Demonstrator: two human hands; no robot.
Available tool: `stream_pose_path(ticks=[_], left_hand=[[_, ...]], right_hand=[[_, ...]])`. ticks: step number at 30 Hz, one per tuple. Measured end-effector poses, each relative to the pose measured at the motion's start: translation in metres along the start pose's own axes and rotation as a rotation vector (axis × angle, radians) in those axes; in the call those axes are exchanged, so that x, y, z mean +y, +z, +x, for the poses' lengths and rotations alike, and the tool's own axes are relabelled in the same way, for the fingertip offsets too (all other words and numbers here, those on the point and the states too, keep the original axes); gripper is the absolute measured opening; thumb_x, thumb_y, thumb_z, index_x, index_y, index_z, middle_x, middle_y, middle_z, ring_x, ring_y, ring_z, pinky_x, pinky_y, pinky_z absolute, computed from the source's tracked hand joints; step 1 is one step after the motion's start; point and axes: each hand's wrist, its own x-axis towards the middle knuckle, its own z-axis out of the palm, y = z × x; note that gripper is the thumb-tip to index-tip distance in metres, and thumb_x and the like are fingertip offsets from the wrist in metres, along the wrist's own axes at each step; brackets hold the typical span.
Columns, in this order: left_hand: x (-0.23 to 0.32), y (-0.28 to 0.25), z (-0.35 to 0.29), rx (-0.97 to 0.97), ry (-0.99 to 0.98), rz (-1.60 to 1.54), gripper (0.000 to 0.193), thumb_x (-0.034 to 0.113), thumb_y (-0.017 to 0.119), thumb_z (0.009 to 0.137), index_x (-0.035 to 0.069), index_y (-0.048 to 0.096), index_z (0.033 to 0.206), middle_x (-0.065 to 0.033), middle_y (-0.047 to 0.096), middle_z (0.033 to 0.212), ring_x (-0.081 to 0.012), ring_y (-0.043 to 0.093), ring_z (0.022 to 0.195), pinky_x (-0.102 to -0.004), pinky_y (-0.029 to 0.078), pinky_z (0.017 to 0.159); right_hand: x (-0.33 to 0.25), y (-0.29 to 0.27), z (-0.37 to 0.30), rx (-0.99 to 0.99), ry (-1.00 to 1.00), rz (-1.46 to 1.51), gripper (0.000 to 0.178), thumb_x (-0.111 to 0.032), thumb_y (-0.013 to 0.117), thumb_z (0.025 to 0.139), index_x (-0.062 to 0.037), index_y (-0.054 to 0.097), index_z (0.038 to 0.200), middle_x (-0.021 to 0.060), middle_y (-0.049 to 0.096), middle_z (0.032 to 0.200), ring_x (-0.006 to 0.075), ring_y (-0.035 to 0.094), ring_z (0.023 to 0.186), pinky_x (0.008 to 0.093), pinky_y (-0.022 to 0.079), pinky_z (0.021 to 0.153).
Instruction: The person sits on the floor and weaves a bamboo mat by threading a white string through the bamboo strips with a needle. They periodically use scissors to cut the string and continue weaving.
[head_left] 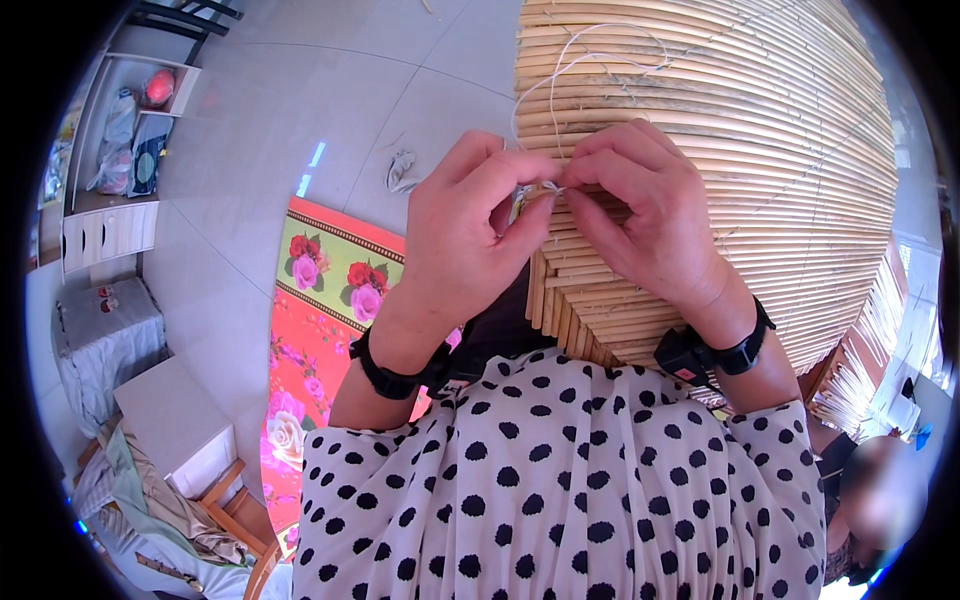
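1. left hand (465,225) — fingers pinching the white string (553,105).
2. right hand (650,205) — fingers pinching it too.
3. string loops toward twelve o'clock over the reed mat (760,180), near its nine o'clock edge.

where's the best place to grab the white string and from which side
The white string is probably best pinched at its far bend, from above: there it curves back in a thin open loop over the stick mat, clear of the left hand and right hand, which meet at its near part.
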Motion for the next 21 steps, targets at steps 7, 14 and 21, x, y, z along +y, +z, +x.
stream_pose_path(ticks=[7, 14, 21], left_hand=[[-0.001, 0.002, -0.002, 0.035, -0.036, -0.035, 0.014, -0.001, 0.072, 0.077, 0.005, 0.065, 0.087, -0.003, 0.053, 0.078, -0.01, 0.049, 0.052, -0.024, 0.037, 0.047], [0.0, 0.001, -0.003, 0.018, -0.073, -0.074, 0.013, -0.002, 0.073, 0.076, 0.004, 0.066, 0.085, -0.0034, 0.055, 0.076, -0.01, 0.05, 0.052, -0.0243, 0.038, 0.048], [0.003, 0.005, -0.003, 0.025, -0.003, -0.003, 0.014, -0.001, 0.075, 0.074, 0.005, 0.068, 0.085, -0.0041, 0.056, 0.075, -0.0118, 0.051, 0.052, -0.0253, 0.04, 0.048]], right_hand=[[0.0, 0.0, 0.0, 0.022, -0.005, -0.002, 0.015, 0.0, 0.071, 0.067, -0.0065, 0.064, 0.08, 0.0075, 0.061, 0.084, 0.0289, 0.06, 0.08, 0.0371, 0.051, 0.068], [-0.004, -0.002, 0.002, 0.059, 0.023, 0.081, 0.022, -0.006, 0.075, 0.071, -0.0076, 0.068, 0.092, 0.0073, 0.063, 0.085, 0.028, 0.06, 0.08, 0.0372, 0.051, 0.069], [0.003, -0.001, -0.002, 0.037, 0.008, 0.139, 0.022, -0.007, 0.077, 0.071, -0.0079, 0.068, 0.091, 0.0056, 0.063, 0.076, 0.0274, 0.06, 0.074, 0.0364, 0.049, 0.066]])
